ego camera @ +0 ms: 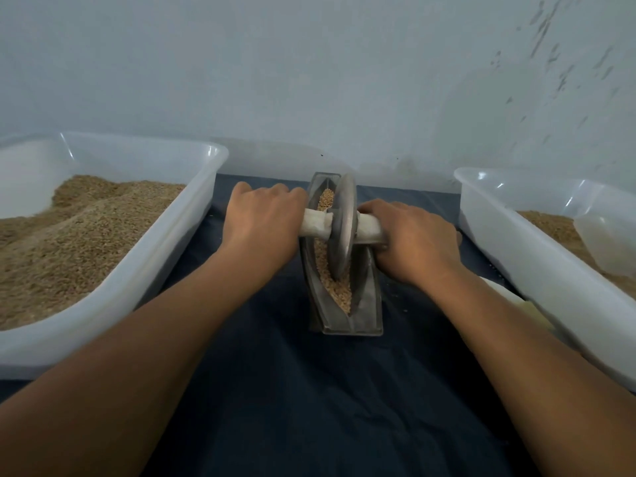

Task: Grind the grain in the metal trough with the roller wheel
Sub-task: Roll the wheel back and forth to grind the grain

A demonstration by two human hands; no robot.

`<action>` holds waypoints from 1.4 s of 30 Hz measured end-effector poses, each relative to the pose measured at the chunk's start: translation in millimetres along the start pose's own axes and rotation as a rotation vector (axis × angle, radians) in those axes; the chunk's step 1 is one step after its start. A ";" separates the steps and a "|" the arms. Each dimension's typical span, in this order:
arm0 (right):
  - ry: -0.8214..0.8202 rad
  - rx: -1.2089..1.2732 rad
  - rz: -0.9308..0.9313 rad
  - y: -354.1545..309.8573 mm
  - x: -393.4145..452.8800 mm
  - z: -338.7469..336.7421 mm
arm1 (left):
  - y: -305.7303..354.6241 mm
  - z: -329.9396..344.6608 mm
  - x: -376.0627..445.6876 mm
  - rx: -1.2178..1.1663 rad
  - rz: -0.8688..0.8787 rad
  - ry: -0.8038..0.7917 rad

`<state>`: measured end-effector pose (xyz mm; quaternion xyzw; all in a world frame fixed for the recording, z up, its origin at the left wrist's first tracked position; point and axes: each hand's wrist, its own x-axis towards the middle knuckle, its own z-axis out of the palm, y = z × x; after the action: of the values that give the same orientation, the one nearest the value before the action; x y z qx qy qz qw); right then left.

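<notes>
The grain (331, 284) lies along the slot of the metal trough (344, 316), which sits on the dark cloth (275, 373) at the centre of the view, its long axis running from six o'clock to twelve. Kernels show both ahead of and behind the roller wheel (341, 228), and they look mostly whole, so the grinding seems to have much left to do. The wheel stands on edge in the slot, about mid-length, tilted a little toward one o'clock.

Its cloth-wrapped axle handle (316, 224) pokes out at nine and three o'clock. The left hand (261, 222) grips the nine o'clock stub, fingers curled over and pressed together; the right hand (418, 242) wraps the three o'clock stub the same way, though its fingertips are tucked underneath and cannot be made out.

To work this stroke well, bear down evenly through both wrists so the wheel stays upright, roll it the whole length toward twelve and back to six, and ease off near each end so kernels do not spill over the lip.

At nine o'clock a white tub (192, 218) holds a heap of grain; at three o'clock a second tub (499, 228) holds more, with a clear scoop (605, 242) in it.
</notes>
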<state>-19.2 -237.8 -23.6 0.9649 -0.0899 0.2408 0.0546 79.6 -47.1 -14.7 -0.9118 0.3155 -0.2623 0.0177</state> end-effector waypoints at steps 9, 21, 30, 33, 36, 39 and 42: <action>-0.096 0.003 0.053 6.8 30.4 11.7 | -4.1 16.4 18.5 -0.004 -0.013 0.041; -0.133 0.016 0.102 12.6 49.8 19.0 | -4.6 25.2 33.6 0.005 -0.018 0.086; -0.082 0.028 0.070 10.0 29.3 13.5 | -1.4 18.2 16.4 0.007 -0.025 0.117; -0.080 0.049 0.066 9.6 21.3 9.9 | 1.2 12.8 9.7 0.025 -0.021 0.114; -0.058 0.058 0.057 9.1 11.1 7.5 | 3.4 8.3 2.1 0.027 -0.019 0.126; -0.031 0.047 0.031 6.6 1.4 3.9 | 3.9 4.4 -5.2 0.007 -0.018 0.129; -0.018 0.052 0.015 3.9 -5.5 -1.6 | 4.4 -0.3 -11.6 -0.001 -0.011 0.127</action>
<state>-25.4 -240.5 -24.6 0.9674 -0.0912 0.2346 0.0266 69.2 -43.8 -20.7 -0.8950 0.3113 -0.3195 -0.0043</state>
